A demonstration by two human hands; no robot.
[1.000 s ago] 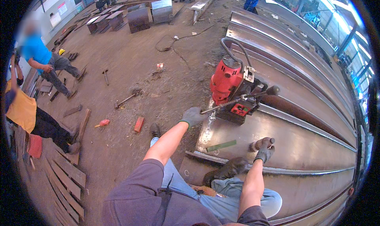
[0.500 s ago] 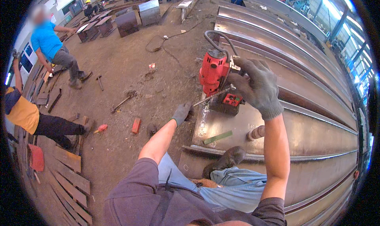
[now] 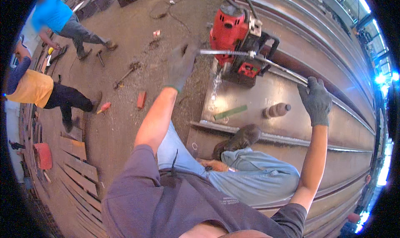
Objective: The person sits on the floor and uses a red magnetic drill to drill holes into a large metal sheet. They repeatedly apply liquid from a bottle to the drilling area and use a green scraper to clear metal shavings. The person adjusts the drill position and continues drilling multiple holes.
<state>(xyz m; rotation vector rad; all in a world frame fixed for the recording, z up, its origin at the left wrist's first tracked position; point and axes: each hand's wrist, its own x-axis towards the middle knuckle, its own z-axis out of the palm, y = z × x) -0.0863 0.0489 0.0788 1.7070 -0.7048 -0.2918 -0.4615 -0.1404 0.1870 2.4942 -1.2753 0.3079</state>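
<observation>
A red-and-black magnetic drill (image 3: 227,29) stands on the flange of a steel beam (image 3: 310,98). Two metal feed-handle spokes run out from its hub. Blurred by motion, my gloved left hand (image 3: 183,65) is at the end of the left spoke (image 3: 221,52); its fingers are too smeared to read. At the other side, my gloved right hand (image 3: 316,100) closes its thumb and fingers around the end of the right spoke (image 3: 285,69). A green flat strip (image 3: 230,112) and a brown bottle (image 3: 277,110) are on the beam, nearer to me than the drill.
More long steel beams (image 3: 300,38) lie side by side on the right. On the dirt floor are a red block (image 3: 141,99), a hammer (image 3: 125,76) and a cable. Two people, one in a blue shirt (image 3: 54,13), one in a yellow-and-dark top (image 3: 31,86), are at the left near metal plates (image 3: 79,171).
My right hand has left the drill's hub and moved right to the right spoke's end. My left hand has moved up and away from me. The left spoke has swung upward.
</observation>
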